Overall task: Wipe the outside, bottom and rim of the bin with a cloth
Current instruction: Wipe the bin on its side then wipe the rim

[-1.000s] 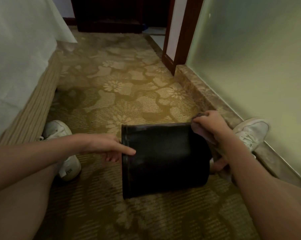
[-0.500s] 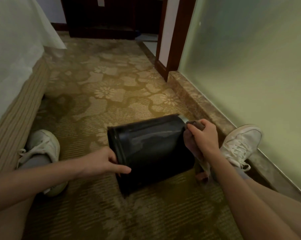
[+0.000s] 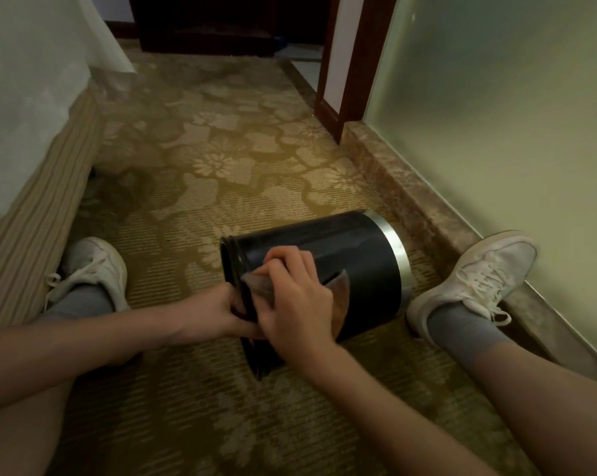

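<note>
A black round bin [image 3: 355, 259] lies on its side on the carpet between my legs, with a silver band at its far right end and a dark ridged end facing left. My left hand [image 3: 218, 312] grips that left end from below. My right hand [image 3: 293, 297] presses a small brownish cloth [image 3: 340, 297] flat against the bin's side near the left end. Most of the cloth is hidden under my palm.
Patterned gold carpet [image 3: 221, 166] covers the floor. A bed with a white sheet [image 3: 25, 108] runs along the left. A frosted glass wall [image 3: 513, 115] on a marble kerb runs along the right. My white shoes [image 3: 91, 269] [image 3: 475, 273] flank the bin. A dark wooden door frame [image 3: 352, 63] stands behind.
My right hand slid with the cloth from the bin's right end to its left part. The left hand closed on the left end. The bin turned, showing its silver band.
</note>
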`<action>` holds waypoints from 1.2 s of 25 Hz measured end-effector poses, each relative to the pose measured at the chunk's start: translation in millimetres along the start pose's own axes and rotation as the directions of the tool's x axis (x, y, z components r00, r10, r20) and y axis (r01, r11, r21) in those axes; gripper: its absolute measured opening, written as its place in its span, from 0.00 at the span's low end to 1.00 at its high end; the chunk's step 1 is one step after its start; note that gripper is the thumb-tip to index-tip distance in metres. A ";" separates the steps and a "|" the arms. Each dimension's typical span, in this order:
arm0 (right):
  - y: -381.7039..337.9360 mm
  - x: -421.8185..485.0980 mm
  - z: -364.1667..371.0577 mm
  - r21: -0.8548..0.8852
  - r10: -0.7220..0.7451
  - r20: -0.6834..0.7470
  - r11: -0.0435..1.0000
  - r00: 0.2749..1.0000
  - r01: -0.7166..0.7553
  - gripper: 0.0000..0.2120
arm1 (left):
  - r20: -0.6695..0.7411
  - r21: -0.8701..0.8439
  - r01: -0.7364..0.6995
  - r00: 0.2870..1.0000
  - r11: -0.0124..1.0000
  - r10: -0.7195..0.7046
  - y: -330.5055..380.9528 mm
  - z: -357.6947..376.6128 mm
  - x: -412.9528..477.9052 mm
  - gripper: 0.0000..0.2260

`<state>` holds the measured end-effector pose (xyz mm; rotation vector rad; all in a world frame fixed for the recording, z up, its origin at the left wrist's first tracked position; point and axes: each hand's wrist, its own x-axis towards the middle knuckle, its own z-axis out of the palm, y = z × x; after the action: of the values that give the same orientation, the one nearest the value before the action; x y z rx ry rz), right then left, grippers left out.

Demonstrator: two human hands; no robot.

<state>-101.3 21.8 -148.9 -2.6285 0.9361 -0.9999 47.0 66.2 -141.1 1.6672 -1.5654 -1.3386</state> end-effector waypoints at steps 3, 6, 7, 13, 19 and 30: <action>62.7 17.6 -22.3 -0.145 0.116 -0.094 0.981 0.989 -0.129 0.07 | -0.003 0.044 0.029 1.000 0.999 -0.029 3.3 -2.0 -2.2 0.14; 136.2 30.9 -65.1 -0.178 0.440 -0.171 0.866 0.881 -0.467 0.07 | 0.013 0.094 0.052 0.998 0.994 -0.054 1.9 -0.5 -5.4 0.13; 145.2 32.5 -71.6 -0.170 0.481 -0.176 0.845 0.859 -0.508 0.07 | 0.005 0.116 0.062 0.998 0.991 -0.062 1.1 -0.5 -6.1 0.18; 12.2 47.4 -12.8 -0.062 0.128 0.149 0.991 0.981 -0.120 0.07 | -0.026 0.041 -0.005 1.000 0.999 0.006 0.9 6.1 -9.2 0.18; 83.1 68.1 -38.1 -0.274 0.415 0.038 0.879 0.909 -0.390 0.10 | 0.014 0.124 0.023 1.000 0.992 -0.025 -3.8 2.4 -7.1 0.25; -22.0 68.8 -13.6 -0.164 0.185 0.320 0.977 0.929 -0.138 0.11 | -0.023 0.175 -0.055 0.998 0.983 0.060 -9.0 22.2 -13.0 0.14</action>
<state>-59.6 -2.5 -93.5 -2.6578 1.1463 -0.4433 33.5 86.3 -153.5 1.7206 -1.7436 -1.1736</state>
